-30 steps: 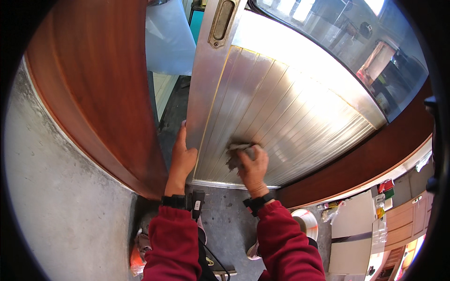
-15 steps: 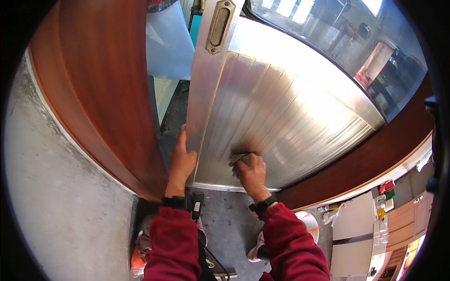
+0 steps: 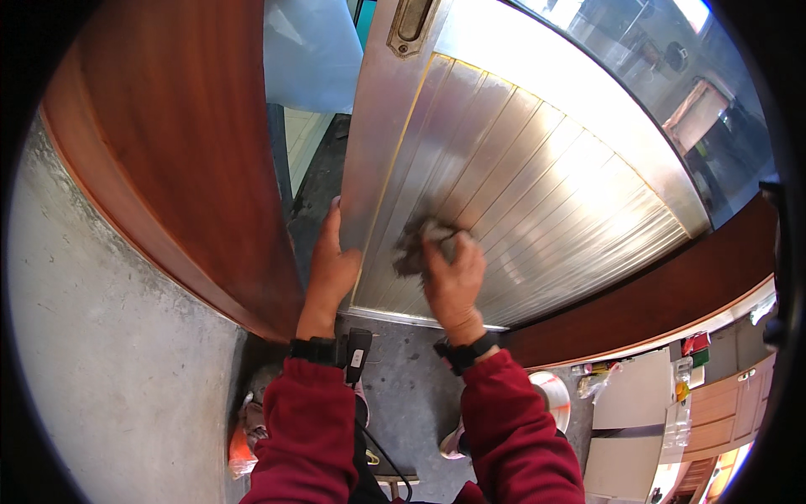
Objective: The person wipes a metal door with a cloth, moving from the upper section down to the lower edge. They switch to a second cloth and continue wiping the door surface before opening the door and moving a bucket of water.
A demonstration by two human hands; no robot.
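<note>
A silvery metal door [image 3: 504, 181] with a grooved lower panel and a recessed handle [image 3: 411, 23] stands in front of me. My left hand [image 3: 330, 267] grips the door's left edge low down, its thumb on the front face and some fingers hidden behind the edge. In my right hand [image 3: 457, 273] is a crumpled grey rag [image 3: 411, 246], pressed against the lower left part of the grooved panel. The fingers are bunched over the cloth, which is slightly blurred.
A reddish-brown wooden frame [image 3: 176, 168] curves along the left, beside a grey wall [image 3: 126, 336]. Glass [image 3: 646, 84] fills the door's upper part. On the floor behind my right arm stands a white bucket [image 3: 552, 399]; an orange bag [image 3: 242, 449] lies at lower left.
My right hand has moved up the panel with the rag, which now spreads wider under the fingers. My left hand stays on the door's edge. The whole view has shifted slightly.
</note>
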